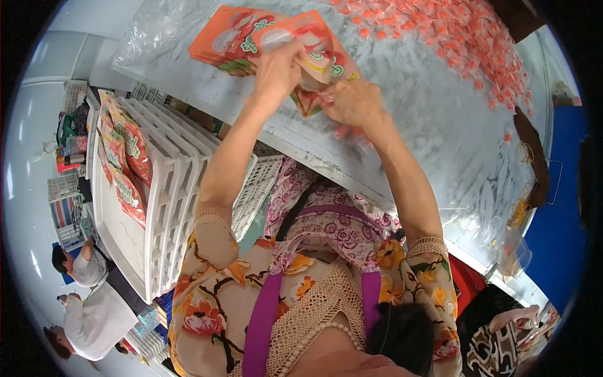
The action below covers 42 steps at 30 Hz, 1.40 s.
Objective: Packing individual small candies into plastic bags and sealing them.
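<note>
The left hand [279,70] and right hand [359,103] — fingers curled around a red printed pouch [319,64] — hold it over the desk [433,147], left of the wrapped orange pieces [443,38] heaped far right.

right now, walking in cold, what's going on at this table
A person is handling a red-orange pouch over the table, with the left hand and the right hand both gripping it. Motion blur hides whether it is open. Another pouch lies beyond the left hand, and a pile of small wrapped pieces spreads over the far right. More pouches sit in the white trays at left.
</note>
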Each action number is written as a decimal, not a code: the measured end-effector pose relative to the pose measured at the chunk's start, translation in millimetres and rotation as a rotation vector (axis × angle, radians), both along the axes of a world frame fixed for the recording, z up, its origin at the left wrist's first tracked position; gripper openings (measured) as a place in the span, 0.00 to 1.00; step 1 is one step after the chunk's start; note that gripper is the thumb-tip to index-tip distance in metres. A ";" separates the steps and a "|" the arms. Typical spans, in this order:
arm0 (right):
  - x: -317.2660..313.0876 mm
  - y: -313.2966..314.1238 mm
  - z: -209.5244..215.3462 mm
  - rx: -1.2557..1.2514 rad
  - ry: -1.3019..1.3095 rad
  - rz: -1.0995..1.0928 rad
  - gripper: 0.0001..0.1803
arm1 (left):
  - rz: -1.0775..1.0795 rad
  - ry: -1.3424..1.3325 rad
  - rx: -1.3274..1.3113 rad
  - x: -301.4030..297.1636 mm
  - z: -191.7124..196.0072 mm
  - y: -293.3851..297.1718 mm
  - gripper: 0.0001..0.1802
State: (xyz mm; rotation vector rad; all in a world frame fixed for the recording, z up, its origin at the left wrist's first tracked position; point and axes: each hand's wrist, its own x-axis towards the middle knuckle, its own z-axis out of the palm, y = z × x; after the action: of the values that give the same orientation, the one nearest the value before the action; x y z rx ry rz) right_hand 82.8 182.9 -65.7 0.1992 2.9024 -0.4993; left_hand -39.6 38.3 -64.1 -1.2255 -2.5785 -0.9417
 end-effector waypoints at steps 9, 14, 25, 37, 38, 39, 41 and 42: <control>39.3 19.3 -2.1 -0.607 0.275 -0.284 0.19 | 0.061 -0.309 0.060 16.2 5.0 10.8 0.08; 43.5 24.0 43.3 -1.402 0.458 -0.615 0.16 | 0.072 -0.232 0.110 28.3 2.6 27.7 0.09; 4.4 19.0 -6.4 -0.632 0.339 -0.600 0.16 | 0.070 -0.373 0.341 56.6 -4.5 55.1 0.08; -5.1 30.8 -31.5 -2.090 0.170 -0.835 0.12 | 0.082 -0.337 0.426 77.5 -16.9 66.8 0.05; -8.0 26.9 -31.8 -2.230 0.275 -0.872 0.11 | 0.093 -0.383 0.427 80.5 -16.2 68.6 0.05; -9.3 25.9 -31.6 -2.226 0.284 -0.877 0.11 | 0.085 -0.387 0.430 84.1 -15.1 71.8 0.05; -8.6 18.1 -29.7 -1.985 0.507 -1.236 0.12 | 0.056 -0.206 0.433 93.3 -10.5 75.1 0.05; -6.1 13.8 -28.7 -1.981 0.509 -1.240 0.12 | 0.054 -0.210 0.434 94.8 -15.0 76.1 0.05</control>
State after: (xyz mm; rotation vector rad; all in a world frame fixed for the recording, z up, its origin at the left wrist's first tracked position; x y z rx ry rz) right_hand 76.7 196.7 -94.5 1.3995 0.7702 -3.1379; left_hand 55.2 114.5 -79.1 -0.9767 -2.3475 -1.5856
